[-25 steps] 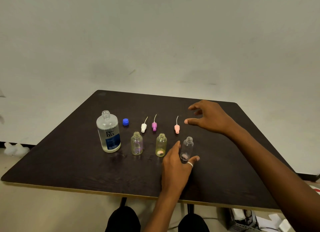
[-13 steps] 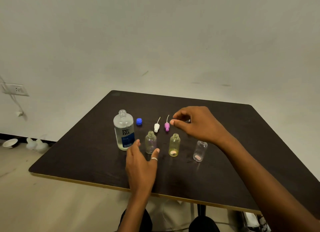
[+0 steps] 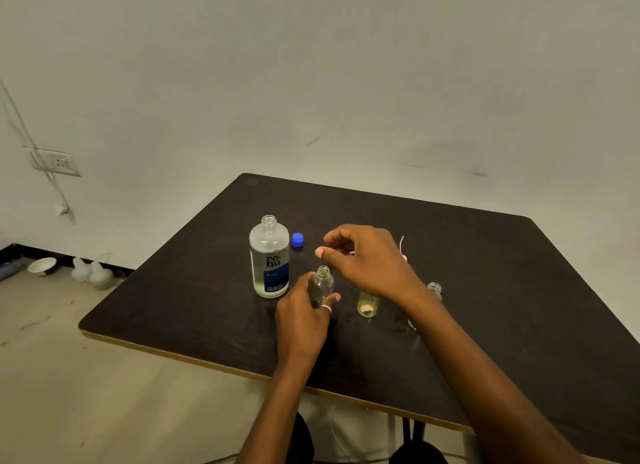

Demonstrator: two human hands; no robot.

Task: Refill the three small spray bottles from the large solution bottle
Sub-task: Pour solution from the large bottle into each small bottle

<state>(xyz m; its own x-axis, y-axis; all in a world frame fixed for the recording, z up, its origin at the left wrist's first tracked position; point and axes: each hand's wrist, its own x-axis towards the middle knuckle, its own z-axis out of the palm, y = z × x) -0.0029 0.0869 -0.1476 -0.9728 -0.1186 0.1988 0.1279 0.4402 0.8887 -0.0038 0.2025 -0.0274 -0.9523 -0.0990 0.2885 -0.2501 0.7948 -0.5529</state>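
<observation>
The large solution bottle [image 3: 269, 255] stands uncapped on the dark table [image 3: 485, 255], its blue cap [image 3: 297, 239] just behind it to the right. My left hand [image 3: 301, 321] grips the leftmost small clear bottle [image 3: 323, 281], thumb on one side and fingers on the other. My right hand [image 3: 363, 259] hovers with curled fingers over the row of spray tops and hides the white one. A sliver of the purple top [image 3: 352, 253] and the pink top's tube [image 3: 401, 243] show. The yellowish small bottle [image 3: 368, 306] and the third small bottle [image 3: 434, 289] are partly covered by my right arm.
The table's near edge [image 3: 207, 358] runs below my left wrist. A wall socket [image 3: 57, 162] with a hanging cable is on the left wall. A white bowl [image 3: 43, 265] and pale objects [image 3: 91, 273] lie on the floor.
My left hand has closed round the leftmost small bottle. My right hand has shifted left over the white and purple spray tops. The view has panned left.
</observation>
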